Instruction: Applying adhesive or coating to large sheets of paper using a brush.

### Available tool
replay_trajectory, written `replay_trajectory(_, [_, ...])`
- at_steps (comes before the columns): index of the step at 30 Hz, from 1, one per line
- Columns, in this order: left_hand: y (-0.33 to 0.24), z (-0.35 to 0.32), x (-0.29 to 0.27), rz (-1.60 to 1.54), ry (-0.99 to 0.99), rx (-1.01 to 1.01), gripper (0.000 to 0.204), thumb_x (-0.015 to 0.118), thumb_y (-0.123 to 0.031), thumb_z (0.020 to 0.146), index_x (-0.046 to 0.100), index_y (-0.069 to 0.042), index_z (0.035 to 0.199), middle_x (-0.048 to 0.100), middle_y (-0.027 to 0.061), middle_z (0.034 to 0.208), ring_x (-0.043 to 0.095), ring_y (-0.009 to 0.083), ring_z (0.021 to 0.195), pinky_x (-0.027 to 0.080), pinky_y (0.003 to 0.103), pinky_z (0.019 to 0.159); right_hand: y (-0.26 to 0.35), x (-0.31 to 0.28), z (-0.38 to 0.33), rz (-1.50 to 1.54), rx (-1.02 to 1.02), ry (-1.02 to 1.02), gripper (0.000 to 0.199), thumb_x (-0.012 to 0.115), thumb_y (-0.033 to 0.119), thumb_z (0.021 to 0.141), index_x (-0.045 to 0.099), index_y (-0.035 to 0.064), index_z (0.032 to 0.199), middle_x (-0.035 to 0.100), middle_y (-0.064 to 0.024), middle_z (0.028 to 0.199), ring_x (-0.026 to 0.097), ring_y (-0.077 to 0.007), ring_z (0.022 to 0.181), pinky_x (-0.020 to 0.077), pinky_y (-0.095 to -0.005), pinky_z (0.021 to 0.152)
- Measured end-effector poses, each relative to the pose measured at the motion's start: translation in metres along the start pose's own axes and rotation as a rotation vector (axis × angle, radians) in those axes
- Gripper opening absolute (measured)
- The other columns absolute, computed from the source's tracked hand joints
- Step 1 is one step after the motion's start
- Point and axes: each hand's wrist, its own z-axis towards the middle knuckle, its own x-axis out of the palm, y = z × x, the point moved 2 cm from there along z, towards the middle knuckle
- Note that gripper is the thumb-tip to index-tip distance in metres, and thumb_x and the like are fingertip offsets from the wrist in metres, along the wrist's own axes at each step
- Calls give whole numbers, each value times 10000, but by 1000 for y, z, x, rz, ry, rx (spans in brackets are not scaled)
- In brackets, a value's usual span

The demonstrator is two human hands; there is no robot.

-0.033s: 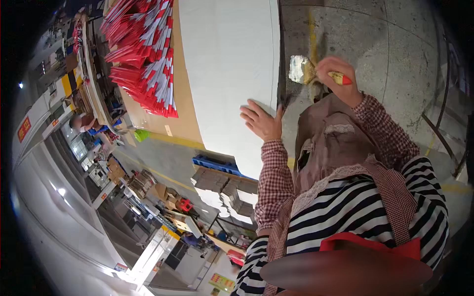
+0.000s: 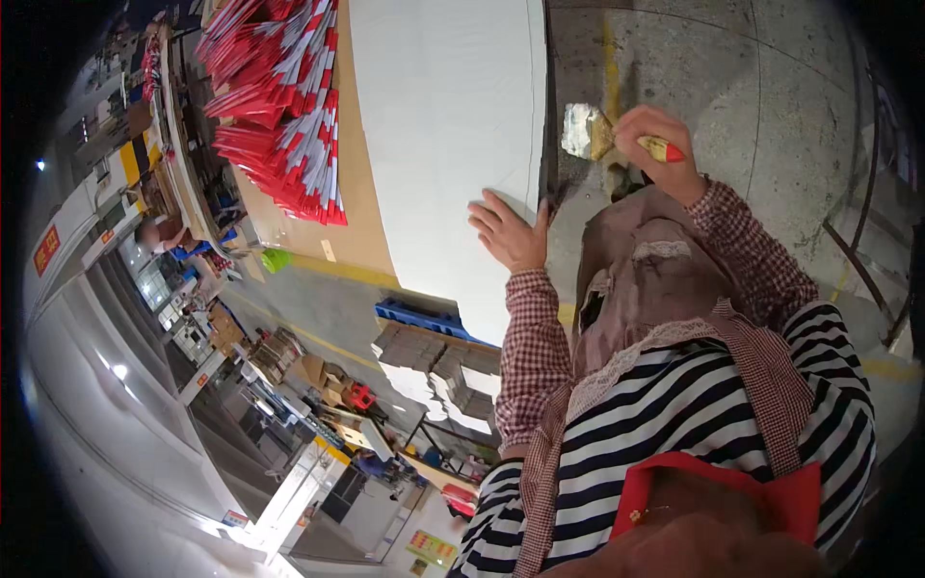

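Observation:
In my right hand (image 2: 655, 144) is a flat brush (image 2: 586, 132) with a yellow, red-tipped handle; my fingers close around it. Its pale, wet-looking head points left, close to the right edge of a large white sheet (image 2: 453, 125). My left hand (image 2: 511, 236) lies on that sheet near the same edge, fingers spread and holding nothing. Under the sheet's left side a brown board (image 2: 361, 193) shows. On the board lies a fanned pile of red and white strips (image 2: 289, 135).
Left of my forearm, stacked grey-white cardboard pieces (image 2: 429, 366) stand beside a blue pallet (image 2: 424, 318). A small green object (image 2: 277, 260) is near the board's corner. Metal bars (image 2: 858, 250) stand at the right. Farther left are cartons (image 2: 313, 371) and a person (image 2: 164, 236).
The brush in my right hand has shifted slightly left, toward the sheet's edge. My left hand stays nearly in place on the sheet.

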Motion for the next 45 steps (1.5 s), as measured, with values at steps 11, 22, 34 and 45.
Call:
replay_trajectory(11, [32,22,-35,-268,126,227,722,584,-506,807,446,-4,1308,505,342,1187,578,422,995,476,444,827,-11,25,11,-50,-77,10,100,685,49,811,593,9,815,587,-66,861,581,-174,797,470,-281,699])
replay_trajectory(22, [30,26,-34,-232,188,255,756,563,-532,810,432,36,1291,506,354,1163,579,438,953,483,470,778,6,43,-15,-165,-117,56,55,642,28,829,612,-18,835,613,-104,905,585,-185,801,467,-286,691])
replay_trajectory(34, [7,-5,0,-82,-96,78,1018,640,-650,702,271,-15,1407,251,346,1387,298,500,1251,370,537,956,32,44,-51,-189,-139,2,114,636,81,856,601,1,784,601,-72,790,571,-154,682,466,-282,607])
replay_trajectory(45, [66,-36,1,-245,21,256,897,638,-524,766,282,4,1398,291,337,1385,312,540,1235,331,515,1004,22,56,-67,-202,-171,-11,57,648,51,849,619,2,840,608,-77,833,590,-161,749,485,-283,651])
